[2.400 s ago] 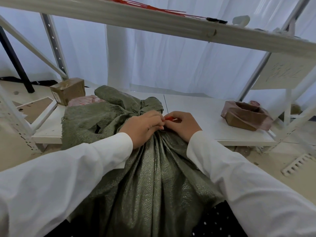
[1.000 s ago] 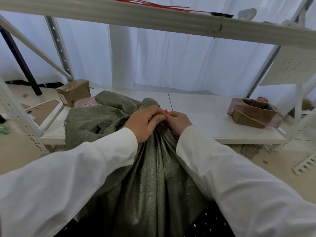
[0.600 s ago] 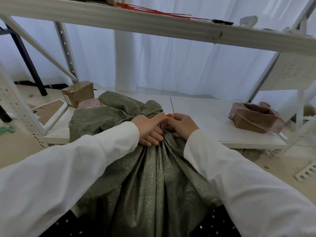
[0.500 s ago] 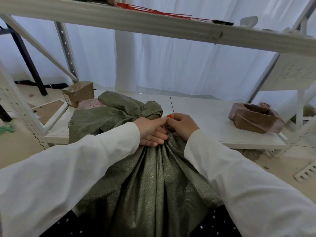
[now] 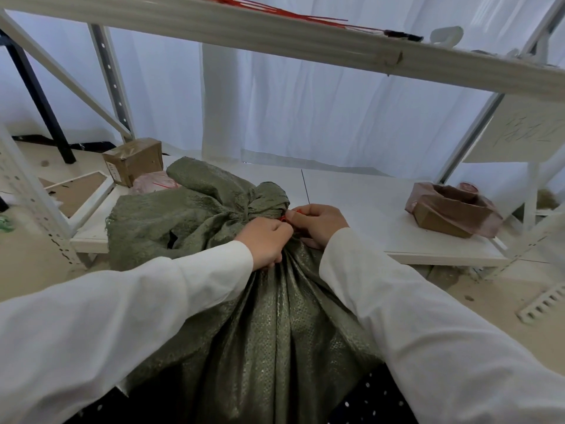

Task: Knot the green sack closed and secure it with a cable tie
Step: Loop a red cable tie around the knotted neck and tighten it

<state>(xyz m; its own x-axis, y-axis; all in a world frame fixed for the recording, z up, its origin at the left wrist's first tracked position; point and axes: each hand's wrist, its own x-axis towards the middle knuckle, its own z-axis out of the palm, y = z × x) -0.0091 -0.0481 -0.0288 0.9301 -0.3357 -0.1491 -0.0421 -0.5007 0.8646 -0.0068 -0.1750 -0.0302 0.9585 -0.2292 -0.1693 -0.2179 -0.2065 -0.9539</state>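
Observation:
The green woven sack [image 5: 275, 325] stands in front of me, its neck gathered and tied into a knot [image 5: 263, 203] with the loose top flopped to the left. A red cable tie [image 5: 286, 217] shows as a small piece at the neck just under the knot, mostly hidden by fingers. My left hand [image 5: 264, 241] is closed around the gathered neck. My right hand [image 5: 318, 224] pinches the red cable tie beside it. Both hands touch at the neck.
A low white shelf board [image 5: 367, 209] lies behind the sack, with a brown cardboard box [image 5: 134, 160] at left and an open box in pinkish wrap [image 5: 452, 209] at right. An upper shelf beam [image 5: 275, 35] holds more red cable ties [image 5: 275, 10]. White rack posts [image 5: 30, 194] flank both sides.
My left hand has slid a little lower on the neck, uncovering the knot. My right hand stays at the red cable tie. The view has shifted slightly.

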